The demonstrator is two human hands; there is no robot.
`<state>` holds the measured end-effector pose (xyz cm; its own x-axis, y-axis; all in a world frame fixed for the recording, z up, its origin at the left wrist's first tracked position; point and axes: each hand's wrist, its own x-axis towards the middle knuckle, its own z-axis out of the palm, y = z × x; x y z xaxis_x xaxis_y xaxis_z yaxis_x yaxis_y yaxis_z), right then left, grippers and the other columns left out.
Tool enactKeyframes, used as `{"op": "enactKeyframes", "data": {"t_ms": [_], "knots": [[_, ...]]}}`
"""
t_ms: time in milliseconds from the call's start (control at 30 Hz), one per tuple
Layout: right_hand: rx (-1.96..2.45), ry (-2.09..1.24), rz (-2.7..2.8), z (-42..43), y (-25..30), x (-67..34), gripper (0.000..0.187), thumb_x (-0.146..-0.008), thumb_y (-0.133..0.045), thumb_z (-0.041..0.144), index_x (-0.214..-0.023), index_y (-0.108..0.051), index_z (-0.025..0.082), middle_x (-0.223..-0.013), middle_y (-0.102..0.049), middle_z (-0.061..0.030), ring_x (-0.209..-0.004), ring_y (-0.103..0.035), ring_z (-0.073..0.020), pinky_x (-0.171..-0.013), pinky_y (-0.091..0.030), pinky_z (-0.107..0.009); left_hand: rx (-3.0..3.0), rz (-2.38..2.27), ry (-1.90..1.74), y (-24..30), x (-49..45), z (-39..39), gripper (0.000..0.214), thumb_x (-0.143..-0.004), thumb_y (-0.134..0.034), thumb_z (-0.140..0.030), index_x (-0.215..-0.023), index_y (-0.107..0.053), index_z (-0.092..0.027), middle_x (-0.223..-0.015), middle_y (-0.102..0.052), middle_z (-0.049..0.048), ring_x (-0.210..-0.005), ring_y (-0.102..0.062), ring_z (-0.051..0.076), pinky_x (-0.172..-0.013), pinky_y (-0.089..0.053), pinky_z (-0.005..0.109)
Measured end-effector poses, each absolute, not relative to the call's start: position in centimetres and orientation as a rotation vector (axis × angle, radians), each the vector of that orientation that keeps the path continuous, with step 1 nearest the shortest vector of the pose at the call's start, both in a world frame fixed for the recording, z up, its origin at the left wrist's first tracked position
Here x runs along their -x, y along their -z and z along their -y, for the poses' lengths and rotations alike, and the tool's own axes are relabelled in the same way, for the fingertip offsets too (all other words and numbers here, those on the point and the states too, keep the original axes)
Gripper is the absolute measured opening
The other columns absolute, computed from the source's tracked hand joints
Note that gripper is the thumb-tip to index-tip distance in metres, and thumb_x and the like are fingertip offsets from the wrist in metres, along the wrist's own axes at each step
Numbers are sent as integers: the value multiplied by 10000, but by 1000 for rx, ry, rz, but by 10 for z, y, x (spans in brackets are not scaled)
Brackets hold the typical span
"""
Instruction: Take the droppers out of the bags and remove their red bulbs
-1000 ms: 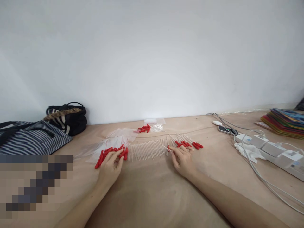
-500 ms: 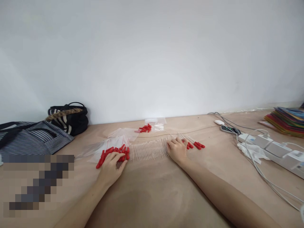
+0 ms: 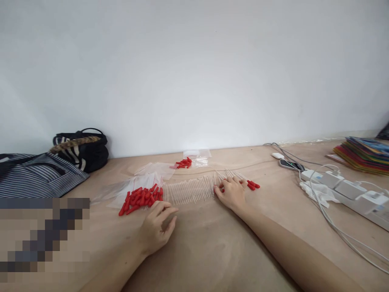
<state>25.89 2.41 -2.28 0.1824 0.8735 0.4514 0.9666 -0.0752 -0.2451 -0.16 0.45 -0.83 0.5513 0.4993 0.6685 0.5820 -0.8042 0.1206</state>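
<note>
My left hand (image 3: 158, 227) is held low over the table with its fingers curved and apart, holding nothing. Just behind it lies a pile of red rubber dropper bulbs (image 3: 141, 198). Thin clear glass dropper tubes (image 3: 188, 190) form a long side-by-side row in the middle. At the row's right end rests my right hand (image 3: 232, 193), its fingers bent and spread, touching or close above the last tubes. Several droppers with red bulbs (image 3: 253, 185) fan out beyond it, partly covered by the hand.
Clear plastic bags (image 3: 133, 186) lie behind the bulb pile. Farther back are a small group of red bulbs (image 3: 184, 163) and bagged tubes (image 3: 200, 161). Striped and black bags (image 3: 82, 154) stand left. A white power strip (image 3: 349, 190), cables and stacked colourful packets (image 3: 364, 156) occupy the right.
My left hand has come off the red bulbs and moved right and nearer to me. My right hand has shifted slightly right, over more of the bulbed droppers.
</note>
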Motion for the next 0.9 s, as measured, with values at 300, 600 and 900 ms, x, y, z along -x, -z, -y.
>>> {"op": "enactKeyframes", "data": {"t_ms": [300, 600, 900], "knots": [[2218, 119, 1829, -31, 3, -250, 322, -787, -395, 268, -756, -687, 137, -879, -640, -147, -924, -490, -290, -810, -231, -446, 2784, 899, 1075, 13, -6, -3, 134, -801, -467, -114, -783, -584, -177, -757, -547, 39, -707, -508, 146, -645, -449, 268], [2207, 203, 1922, -30, 6, -254, 325, -784, -426, 307, -746, -685, 115, -844, -644, -171, -869, -511, -296, -764, -249, -434, 2818, 934, 1065, 12, -7, -3, 153, -811, -459, -129, -775, -600, -177, -751, -553, 38, -700, -506, 144, -652, -448, 275], [1793, 297, 1656, -10, 17, -244, 287, -801, -465, 302, -574, -602, 192, -655, -612, -36, -751, -516, -195, -732, -221, -351, 3003, 1410, 1306, 18, -33, 0, 191, -831, -470, -251, -843, -650, -190, -772, -625, 39, -695, -574, 149, -638, -469, 266]]}}
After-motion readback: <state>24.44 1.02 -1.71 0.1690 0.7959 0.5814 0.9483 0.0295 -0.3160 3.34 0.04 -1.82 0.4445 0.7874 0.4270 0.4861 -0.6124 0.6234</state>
